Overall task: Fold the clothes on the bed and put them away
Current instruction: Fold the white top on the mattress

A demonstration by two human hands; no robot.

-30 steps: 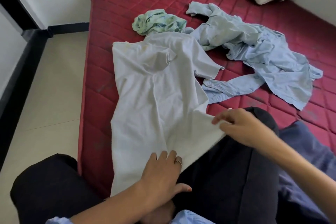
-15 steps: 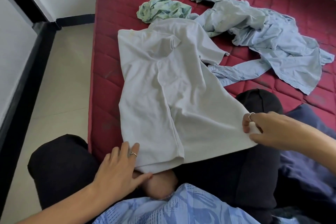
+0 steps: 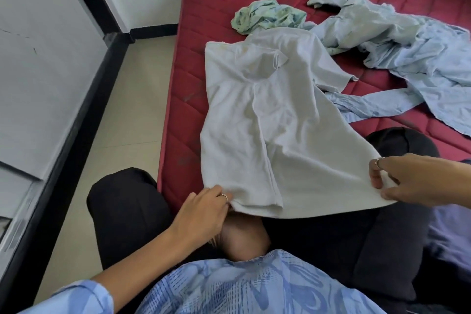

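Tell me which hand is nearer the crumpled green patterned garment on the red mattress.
Left. The left hand grips the white T-shirt's near-left hem corner, below the crumpled green patterned garment; the right hand pinches the hem's right corner, farther away.

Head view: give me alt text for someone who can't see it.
A seated person holds the bottom hem of a white T-shirt spread on a red mattress, left hand at one corner, right hand pinching the other. A crumpled green garment and a light blue shirt lie beyond.
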